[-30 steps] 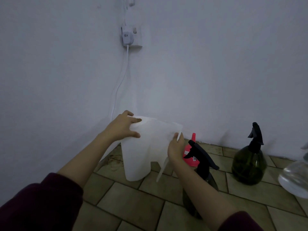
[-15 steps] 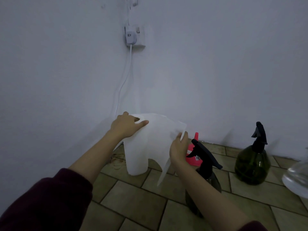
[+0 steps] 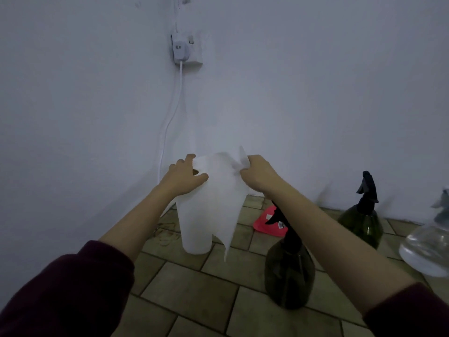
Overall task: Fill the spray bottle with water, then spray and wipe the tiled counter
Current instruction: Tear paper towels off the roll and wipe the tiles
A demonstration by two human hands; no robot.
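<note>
Near me: dark green spray bottle (image 3: 289, 271) upright on tiled tabletop (image 3: 194, 293), right of paper towel roll (image 3: 195, 229), partly behind my right forearm. Roll stands upright near wall corner. My left hand (image 3: 185, 177) presses on roll's top, fingers spread, not closed. My right hand (image 3: 258, 175) pinches loose sheet (image 3: 224, 190), grip clamped on it. Right of roll: red object (image 3: 266, 222), second green bottle (image 3: 362, 220), clear bottle (image 3: 427, 246). Above roll: wall socket (image 3: 185, 51).
</note>
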